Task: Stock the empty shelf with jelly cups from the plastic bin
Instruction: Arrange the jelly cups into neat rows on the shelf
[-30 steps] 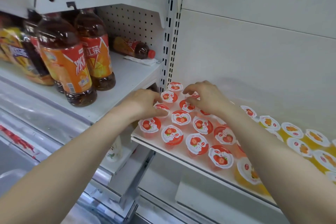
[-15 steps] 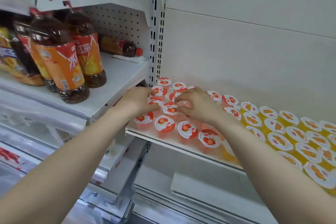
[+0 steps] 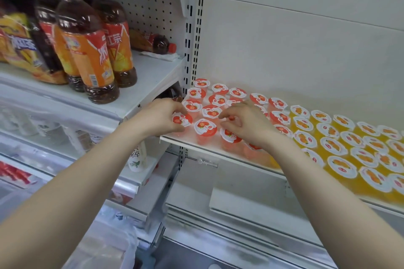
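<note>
Head view looks down on a white shelf [image 3: 189,141] set against a plain back wall, both bare arms reaching in over its front edge.

Red jelly cups [image 3: 217,100] fill the shelf's left end, from the back left corner to the front edge. I count about seventeen, though the right wrist hides some of them. Orange jelly cups [image 3: 333,146] stand lid-up in rows to their right, touching one another. About eighteen show before the rows run out of frame at the right edge.

The left hand [image 3: 161,116] is at the front left corner of the shelf. Its thumb and curled fingers pinch one red cup, the corner cup [image 3: 182,119], whose lid is tilted toward the camera. The right hand [image 3: 248,123] is just beside it, over the front rows of red cups, with its fingers bent and their tips down among the lids. I cannot tell whether it grips a cup.

A higher neighbouring shelf [image 3: 150,76] to the left carries four upright tea bottles [image 3: 87,50] with orange labels and dark drink. A fifth, the fallen bottle [image 3: 154,43], lies on its side by the back right corner. One yellow snack bag [image 3: 18,47] leans at the left, partly cut off. One white bottle [image 3: 137,155] stands on a lower level beneath that shelf.
</note>
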`<state>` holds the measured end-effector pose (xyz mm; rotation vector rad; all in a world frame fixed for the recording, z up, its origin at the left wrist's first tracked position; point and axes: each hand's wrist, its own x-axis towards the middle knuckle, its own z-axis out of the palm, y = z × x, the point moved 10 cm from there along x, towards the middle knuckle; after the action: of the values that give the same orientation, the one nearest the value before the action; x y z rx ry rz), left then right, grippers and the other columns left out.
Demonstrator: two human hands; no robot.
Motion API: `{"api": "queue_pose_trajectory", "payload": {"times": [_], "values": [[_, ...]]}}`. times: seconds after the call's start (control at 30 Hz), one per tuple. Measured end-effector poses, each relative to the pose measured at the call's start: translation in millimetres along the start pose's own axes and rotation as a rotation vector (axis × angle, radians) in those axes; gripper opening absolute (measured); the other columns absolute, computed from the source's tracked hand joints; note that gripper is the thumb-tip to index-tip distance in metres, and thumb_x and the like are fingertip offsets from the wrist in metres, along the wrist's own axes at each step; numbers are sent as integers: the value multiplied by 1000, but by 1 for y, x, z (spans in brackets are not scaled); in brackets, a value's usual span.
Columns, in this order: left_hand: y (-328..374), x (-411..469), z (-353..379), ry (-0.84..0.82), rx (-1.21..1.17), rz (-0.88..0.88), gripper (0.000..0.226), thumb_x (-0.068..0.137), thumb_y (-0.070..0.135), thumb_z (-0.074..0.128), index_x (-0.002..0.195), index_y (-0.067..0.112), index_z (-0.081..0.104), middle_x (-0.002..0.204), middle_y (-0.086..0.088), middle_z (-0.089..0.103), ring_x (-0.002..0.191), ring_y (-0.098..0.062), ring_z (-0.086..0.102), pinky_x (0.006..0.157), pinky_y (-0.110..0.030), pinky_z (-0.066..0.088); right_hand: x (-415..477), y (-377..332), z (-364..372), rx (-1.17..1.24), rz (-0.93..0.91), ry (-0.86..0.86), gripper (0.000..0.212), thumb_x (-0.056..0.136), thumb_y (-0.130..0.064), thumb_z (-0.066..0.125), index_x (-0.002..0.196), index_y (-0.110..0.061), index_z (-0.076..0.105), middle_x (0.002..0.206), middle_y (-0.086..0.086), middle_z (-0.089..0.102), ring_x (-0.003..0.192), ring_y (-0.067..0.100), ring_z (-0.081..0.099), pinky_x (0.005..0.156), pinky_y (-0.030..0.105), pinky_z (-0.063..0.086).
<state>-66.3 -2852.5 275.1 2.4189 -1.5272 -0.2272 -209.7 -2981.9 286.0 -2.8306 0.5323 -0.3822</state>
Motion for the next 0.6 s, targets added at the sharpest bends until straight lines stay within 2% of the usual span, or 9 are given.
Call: {"api": "queue_pose_trajectory", "payload": {"times": [0.13,0.3,0.43,0.53,0.6], "values": [[3,-3,0,29,-32,9,38,79,42,73,115,35,66,118,2,60,97,-14,52,76,-29,39,-7,-1,-7,-37,8,25,23,90,-39,58,108,-31,70,105,-8,69,106,21,52,92,42,44],[19,-13,-7,112,28,73,50,71,53,73,118,39,62,126,7,52,117,-17,48,88,-32,42,-22,7,-20,-41,43,76,30,87,-50,52,105,-33,69,103,-12,69,102,17,56,91,45,45],[57,-17,-3,146,97,200,58,67,59,74,117,35,60,125,9,54,114,-17,46,90,-35,43,-34,4,-18,-51,71,57,42,79,-64,51,102,-34,68,103,-13,68,106,17,54,93,44,44],[64,-13,5,169,150,213,54,67,59,74,113,34,59,122,8,57,111,-18,47,89,-35,43,-40,-1,-11,-144,56,17,51,70,-75,49,99,-37,65,101,-14,66,104,19,53,91,43,44],[64,-9,10,173,163,215,49,70,58,71,111,35,59,118,8,59,109,-17,48,86,-34,44,-44,-1,-6,-178,67,-10,51,68,-75,50,100,-38,63,103,-13,63,103,18,50,91,43,43]]}}
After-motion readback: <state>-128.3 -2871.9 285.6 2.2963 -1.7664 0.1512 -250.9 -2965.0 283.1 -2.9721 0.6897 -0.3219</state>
